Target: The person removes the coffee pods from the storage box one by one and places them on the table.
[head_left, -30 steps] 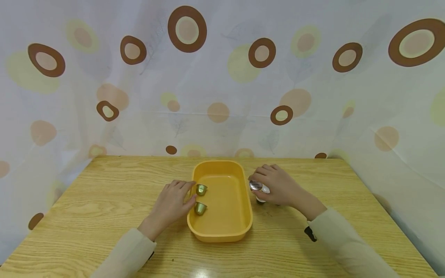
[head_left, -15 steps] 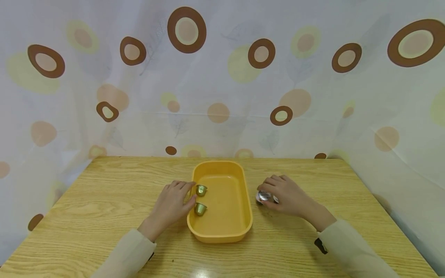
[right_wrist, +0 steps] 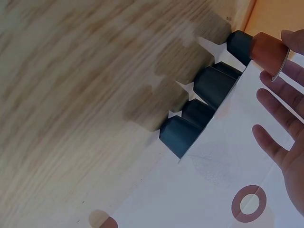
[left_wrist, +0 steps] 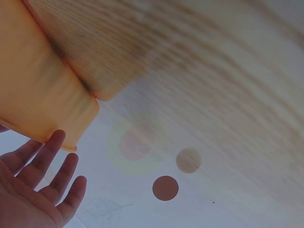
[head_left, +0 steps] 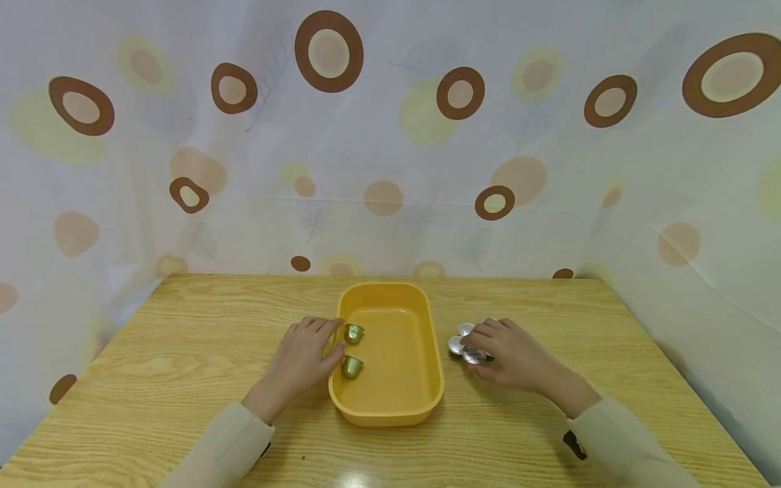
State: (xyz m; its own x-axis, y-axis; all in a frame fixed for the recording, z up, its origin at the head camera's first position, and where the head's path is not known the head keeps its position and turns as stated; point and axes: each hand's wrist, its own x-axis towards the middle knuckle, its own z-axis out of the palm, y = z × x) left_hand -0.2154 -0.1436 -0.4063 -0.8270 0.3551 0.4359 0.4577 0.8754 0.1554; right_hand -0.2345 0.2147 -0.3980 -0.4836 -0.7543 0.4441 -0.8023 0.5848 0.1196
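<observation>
My right hand [head_left: 515, 356] pinches an orange coffee capsule [right_wrist: 269, 53] between thumb and fingers; in the head view its silver lid faces up. Close beside it on the table stand several dark coffee capsules [right_wrist: 216, 88], silver lids up, partly hidden under the hand in the head view. At the left side of a yellow plastic tub [head_left: 390, 411] is my left hand [head_left: 302, 359], its thumb and fingertips touching the rim and its fingers fairly straight in the left wrist view. Two gold-green coffee capsules lie in the tub, an upper one [head_left: 353, 333] and a lower one [head_left: 351, 367].
The tub stands mid-table, left of the dark capsules. The wooden table [head_left: 183, 352] has a patterned cloth [head_left: 390, 135] hanging behind it and along its sides.
My right hand has moved right and toward me with the held capsule, away from the tub's rim, uncovering silver lids on the table. The left hand and tub have stayed put.
</observation>
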